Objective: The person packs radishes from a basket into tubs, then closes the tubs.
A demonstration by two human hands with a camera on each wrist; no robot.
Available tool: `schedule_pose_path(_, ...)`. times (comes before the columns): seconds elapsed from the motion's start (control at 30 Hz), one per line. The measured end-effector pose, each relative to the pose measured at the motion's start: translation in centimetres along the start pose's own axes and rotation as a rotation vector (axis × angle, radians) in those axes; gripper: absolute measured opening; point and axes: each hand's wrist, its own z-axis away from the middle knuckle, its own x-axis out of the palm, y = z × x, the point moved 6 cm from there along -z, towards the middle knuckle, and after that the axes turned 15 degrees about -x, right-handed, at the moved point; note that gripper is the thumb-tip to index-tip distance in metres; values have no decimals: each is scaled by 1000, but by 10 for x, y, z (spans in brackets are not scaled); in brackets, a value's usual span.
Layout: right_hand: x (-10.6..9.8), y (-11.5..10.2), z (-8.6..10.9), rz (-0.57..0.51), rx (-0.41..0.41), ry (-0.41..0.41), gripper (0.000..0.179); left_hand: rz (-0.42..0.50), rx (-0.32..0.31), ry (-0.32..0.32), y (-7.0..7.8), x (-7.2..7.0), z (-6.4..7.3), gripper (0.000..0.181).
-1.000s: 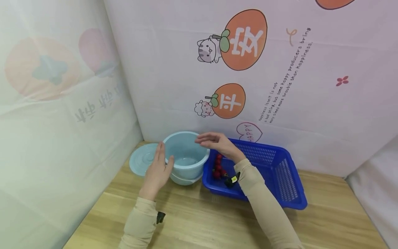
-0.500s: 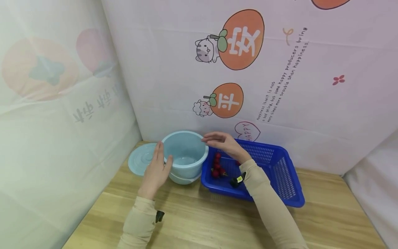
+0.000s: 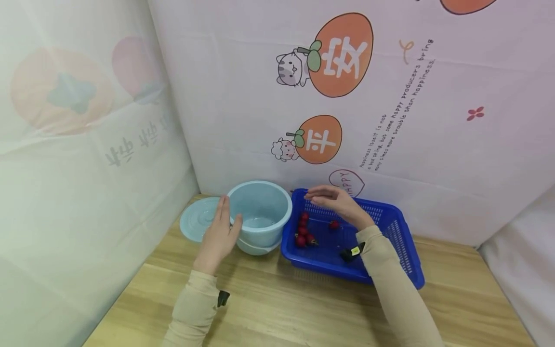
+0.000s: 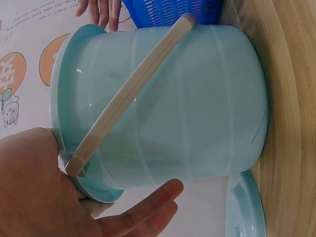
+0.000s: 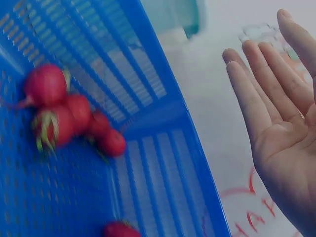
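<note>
A light blue bucket (image 3: 260, 237) stands upright with its mouth open and nothing seen in it. My left hand (image 3: 217, 238) is at the bucket's left rim, its fingers straight; in the left wrist view the hand (image 4: 44, 182) overlaps the rim beside the end of the pale handle (image 4: 131, 94). Over the back of the blue basket (image 3: 321, 263), my right hand (image 3: 342, 205) hovers with extended fingers and an empty palm, seen in the right wrist view. Several red radishes (image 5: 47, 84) lie clustered at the basket's left end, and a single radish (image 3: 334, 224) sits apart.
A round light blue lid (image 3: 197, 221) lies on the wooden table (image 3: 277, 308) left of the bucket. Behind stands a white printed cloth (image 3: 243, 96), and another cloth (image 3: 86, 193) closes off the left side. Basket and bucket are side by side.
My right hand has moved from the bucket's right rim rightward over the basket, uncovering the single radish. The left hand stays by the rim.
</note>
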Motion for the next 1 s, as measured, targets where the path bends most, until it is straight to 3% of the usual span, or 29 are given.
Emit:
schedule_pose_path(0.33, -44, -2, 31, -48, 17, 50, 41, -7, -11, 1, 3, -1, -1, 77)
schedule_pose_path(0.73, -61, 6, 46, 169, 93, 19, 41, 4, 5, 2, 5, -2, -2, 76)
schedule_pose_path(1.0, -63, 16, 51, 253, 177, 2, 44, -1, -2, -3, 4, -1, 1, 76)
